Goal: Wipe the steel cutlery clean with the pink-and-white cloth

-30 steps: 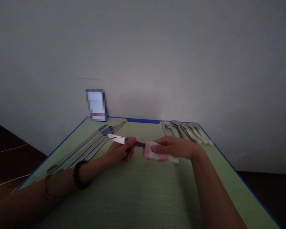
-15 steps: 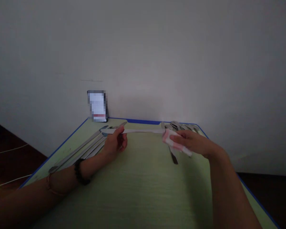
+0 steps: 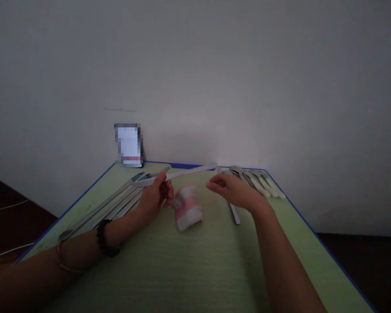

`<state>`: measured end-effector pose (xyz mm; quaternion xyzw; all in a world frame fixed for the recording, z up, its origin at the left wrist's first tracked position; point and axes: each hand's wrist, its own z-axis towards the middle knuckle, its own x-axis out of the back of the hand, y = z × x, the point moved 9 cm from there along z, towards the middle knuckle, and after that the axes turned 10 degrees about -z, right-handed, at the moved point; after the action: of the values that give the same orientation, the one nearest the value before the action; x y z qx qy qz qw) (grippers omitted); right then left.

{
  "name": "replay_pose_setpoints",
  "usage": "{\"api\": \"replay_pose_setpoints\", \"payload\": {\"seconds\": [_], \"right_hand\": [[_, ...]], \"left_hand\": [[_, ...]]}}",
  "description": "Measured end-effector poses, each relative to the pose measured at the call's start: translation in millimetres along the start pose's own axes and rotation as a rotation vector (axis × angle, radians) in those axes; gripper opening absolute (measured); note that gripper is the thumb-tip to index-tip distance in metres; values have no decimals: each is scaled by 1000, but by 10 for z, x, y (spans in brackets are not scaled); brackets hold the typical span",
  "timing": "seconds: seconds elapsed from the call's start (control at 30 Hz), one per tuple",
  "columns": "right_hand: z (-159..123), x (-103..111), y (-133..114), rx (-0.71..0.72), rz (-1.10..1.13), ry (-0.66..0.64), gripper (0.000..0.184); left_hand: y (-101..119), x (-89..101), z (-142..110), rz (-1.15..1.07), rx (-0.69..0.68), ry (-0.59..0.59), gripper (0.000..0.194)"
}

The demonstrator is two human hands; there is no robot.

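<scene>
My left hand [image 3: 156,195] is closed round a long metal table knife [image 3: 189,171], which slants up to the right above the table. Beside it, a pink and white cloth [image 3: 187,208] is apart from both hands, slightly blurred. My right hand [image 3: 231,189] holds nothing, its fingers loosely bent and pointing left. Partly behind that hand lies a flat metal handle [image 3: 233,214]; what it belongs to is hidden. Several metal knives [image 3: 117,206] lie side by side under and left of my left forearm.
Cutlery with pale handles [image 3: 263,187] and other metal pieces is piled at the back right of the green table [image 3: 189,269]. A phone [image 3: 129,145] leans upright against the wall [image 3: 195,78] at the back left. Blue edging borders the tabletop.
My right hand has let go of the cloth, which is now between the hands. The knife's right end has tilted up. The pale-handled cutlery has come into sight.
</scene>
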<state>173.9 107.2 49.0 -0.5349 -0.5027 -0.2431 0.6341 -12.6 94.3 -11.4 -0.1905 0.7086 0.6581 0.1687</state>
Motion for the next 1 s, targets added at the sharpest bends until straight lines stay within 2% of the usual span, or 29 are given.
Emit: {"api": "replay_pose_setpoints", "payload": {"seconds": [0.07,0.17,0.23,0.27,0.33,0.47,0.53,0.57,0.63,0.73,0.8,0.87,1.0], "right_hand": [[5,146,112,-74,-13,174,30],[-27,338,164,-107,2,424,48],[-41,380,119,-76,18,473,53],[-37,368,69,-44,16,447,49],[-25,272,-82,61,23,309,35],[-88,-100,-367,219,123,-158,25],[-146,-197,-405,228,151,-303,23],[-159,-196,-387,221,147,-320,23],[-151,-115,-267,174,96,-262,23],[-119,92,107,-26,-33,-66,22],[-128,166,327,-150,-90,6,22],[-126,132,410,-179,-87,-11,21],[-84,-58,356,-178,-24,-116,22]], "left_hand": [[-11,-23,-10,38,-5,-29,42],[-34,-75,-29,94,-8,-80,43],[-65,-104,-44,140,4,-107,45],[-86,-119,-52,161,16,-123,47],[-131,-145,-72,195,42,-158,49],[-161,-194,-110,289,44,-228,51],[-130,-239,-126,378,6,-271,53],[-105,-269,-135,426,-25,-296,53],[-32,-332,-158,509,-112,-336,51],[63,-391,-206,599,-238,-357,40],[70,-397,-234,651,-271,-358,35],[55,-396,-257,696,-286,-364,33],[52,-390,-275,746,-316,-361,32]]}}
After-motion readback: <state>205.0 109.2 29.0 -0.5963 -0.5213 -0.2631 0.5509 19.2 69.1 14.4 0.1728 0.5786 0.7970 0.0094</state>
